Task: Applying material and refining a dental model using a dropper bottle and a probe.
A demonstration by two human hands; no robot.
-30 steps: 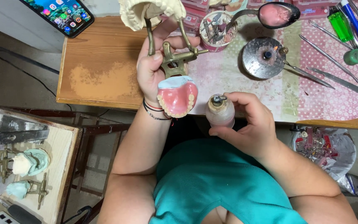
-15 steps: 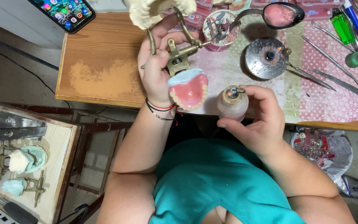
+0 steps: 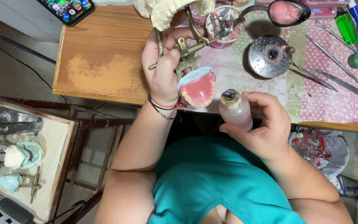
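Nearest the camera, below the teal shirt, the right hand (image 3: 266, 128) is wrapped about a small clear bottle (image 3: 235, 110) with pinkish contents, the fingers curled round its far side and the thumb under its body; its dark open neck is turned up and toward the left. Just beside it, apart from the neck by a narrow gap, a wax denture set-up (image 3: 198, 88) with a pink plate and a row of pale teeth is carried on a brass articulator (image 3: 185, 56), which is gripped in the closed left hand (image 3: 162, 68), the fingers folded tight over the frame and the thumb laid along it; a white plaster cast (image 3: 166, 10) is mounted on the upper arm of the frame. For the work in hand to be done well, it is judged that the bottle should be kept steady and only slightly tipped, so that nothing is spilled over the teeth, and that the articulator should be held level with the wax facing up. Farther off, on the patterned cloth (image 3: 344, 103) of the wooden table (image 3: 96, 62), a round metal burner (image 3: 270, 56), slender steel instruments (image 3: 332, 62), a green lighter (image 3: 347, 29) and a small jar of tools (image 3: 222, 23) are laid out. A phone (image 3: 65, 8) is seen at the far left corner.
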